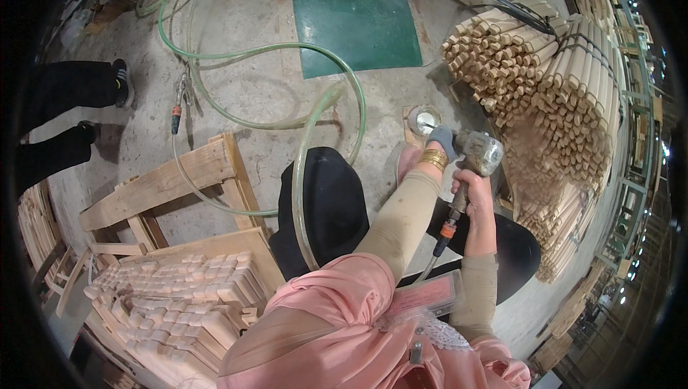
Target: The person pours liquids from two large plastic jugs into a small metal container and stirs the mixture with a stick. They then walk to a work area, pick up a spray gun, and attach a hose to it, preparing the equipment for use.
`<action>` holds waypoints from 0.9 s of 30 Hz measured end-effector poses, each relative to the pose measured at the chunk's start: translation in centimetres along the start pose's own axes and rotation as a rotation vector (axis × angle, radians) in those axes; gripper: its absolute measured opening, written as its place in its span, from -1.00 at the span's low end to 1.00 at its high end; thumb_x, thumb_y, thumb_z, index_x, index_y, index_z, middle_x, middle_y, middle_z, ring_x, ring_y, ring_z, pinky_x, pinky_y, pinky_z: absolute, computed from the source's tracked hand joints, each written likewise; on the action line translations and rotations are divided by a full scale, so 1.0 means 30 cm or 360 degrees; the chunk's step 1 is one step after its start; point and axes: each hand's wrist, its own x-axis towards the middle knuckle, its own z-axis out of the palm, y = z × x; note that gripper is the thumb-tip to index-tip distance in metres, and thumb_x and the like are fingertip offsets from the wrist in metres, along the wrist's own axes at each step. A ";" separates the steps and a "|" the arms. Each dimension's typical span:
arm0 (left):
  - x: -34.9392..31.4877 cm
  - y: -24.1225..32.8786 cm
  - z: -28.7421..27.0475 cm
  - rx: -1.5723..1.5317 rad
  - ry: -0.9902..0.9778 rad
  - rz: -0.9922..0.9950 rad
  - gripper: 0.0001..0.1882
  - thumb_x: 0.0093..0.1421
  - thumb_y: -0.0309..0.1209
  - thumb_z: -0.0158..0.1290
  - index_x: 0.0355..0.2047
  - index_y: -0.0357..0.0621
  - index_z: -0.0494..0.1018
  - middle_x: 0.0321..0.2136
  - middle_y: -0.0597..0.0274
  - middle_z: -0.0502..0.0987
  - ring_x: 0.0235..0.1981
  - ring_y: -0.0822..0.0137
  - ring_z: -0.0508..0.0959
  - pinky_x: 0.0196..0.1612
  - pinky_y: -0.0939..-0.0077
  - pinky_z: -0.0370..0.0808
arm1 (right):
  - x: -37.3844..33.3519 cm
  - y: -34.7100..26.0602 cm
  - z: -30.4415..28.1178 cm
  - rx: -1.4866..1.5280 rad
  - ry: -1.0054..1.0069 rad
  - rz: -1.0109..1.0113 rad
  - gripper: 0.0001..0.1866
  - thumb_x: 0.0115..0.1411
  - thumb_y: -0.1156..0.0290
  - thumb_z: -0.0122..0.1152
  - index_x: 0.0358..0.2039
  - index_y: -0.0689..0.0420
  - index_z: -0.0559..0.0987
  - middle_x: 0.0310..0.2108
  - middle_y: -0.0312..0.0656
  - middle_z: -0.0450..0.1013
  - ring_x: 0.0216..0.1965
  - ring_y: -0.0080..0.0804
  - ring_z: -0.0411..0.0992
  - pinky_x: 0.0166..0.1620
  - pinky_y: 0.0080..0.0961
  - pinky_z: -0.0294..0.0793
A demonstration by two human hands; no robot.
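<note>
My right hand (476, 192) is wrapped around the handle of a worn metal pistol-grip air tool (481, 152). An orange-and-black hose coupling (446, 234) hangs from the handle's lower end. My left hand (442, 144), in a grey glove with gold bangles at the wrist, closes around the tool's front end; its fingers are partly hidden. Just beyond the glove, a thin dark tip points over a small round pot (428, 118) with whitish contents. The pot rests on a small board on the concrete floor.
Strapped bundles of wooden sticks (566, 88) rise on the right. Shaped wooden pieces (179, 296) are stacked at lower left beside a wooden pallet frame (165, 181). A green air hose (355, 77) loops across the floor near a green sheet (358, 27). Another person's legs (72, 95) stand left.
</note>
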 end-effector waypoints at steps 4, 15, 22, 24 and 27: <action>-0.007 -0.030 -0.016 -0.0071 0.0127 -0.0120 -0.62 -0.21 -0.09 0.16 -0.39 -0.01 0.54 -0.36 0.09 0.55 -0.24 0.15 0.53 -0.17 0.41 0.45 | -0.003 -0.012 0.031 -0.0026 -0.0048 -0.0037 -0.81 -0.21 0.63 0.06 -0.48 0.26 0.37 -0.66 -0.20 0.32 -0.72 -0.45 0.30 -0.66 -0.55 0.27; -0.014 0.006 -0.026 -0.0196 0.0227 -0.0151 -0.68 -0.19 -0.21 0.16 -0.40 -0.07 0.54 -0.39 0.04 0.54 -0.28 0.10 0.53 -0.22 0.36 0.47 | -0.004 0.009 0.022 -0.0037 0.0069 -0.0087 -0.86 -0.18 0.61 0.04 -0.50 0.25 0.37 -0.69 -0.20 0.32 -0.75 -0.45 0.30 -0.67 -0.54 0.26; -0.016 0.033 0.004 -0.0318 0.0152 -0.0134 -0.63 -0.23 -0.11 0.18 -0.45 -0.08 0.54 -0.42 0.07 0.55 -0.30 0.12 0.54 -0.24 0.38 0.47 | -0.012 0.002 -0.020 0.0021 0.0105 0.0007 -0.85 -0.16 0.60 0.04 -0.48 0.26 0.38 -0.68 -0.20 0.32 -0.73 -0.45 0.30 -0.66 -0.53 0.27; -0.015 0.012 0.008 -0.0298 0.0203 -0.0173 -0.62 -0.24 -0.11 0.21 -0.45 -0.09 0.54 -0.41 0.07 0.55 -0.29 0.14 0.54 -0.24 0.40 0.47 | -0.011 -0.012 -0.008 0.0024 0.0044 0.0067 -0.84 -0.14 0.58 0.04 -0.46 0.27 0.39 -0.67 -0.19 0.33 -0.73 -0.45 0.30 -0.65 -0.54 0.28; -0.014 0.000 0.026 -0.0378 0.0229 -0.0205 -0.62 -0.27 -0.16 0.24 -0.45 -0.12 0.54 -0.40 0.04 0.54 -0.27 0.17 0.54 -0.22 0.43 0.48 | -0.003 -0.016 -0.010 0.0054 0.0011 0.0212 -0.81 -0.11 0.55 0.05 -0.40 0.30 0.39 -0.66 -0.19 0.32 -0.71 -0.46 0.29 -0.62 -0.54 0.30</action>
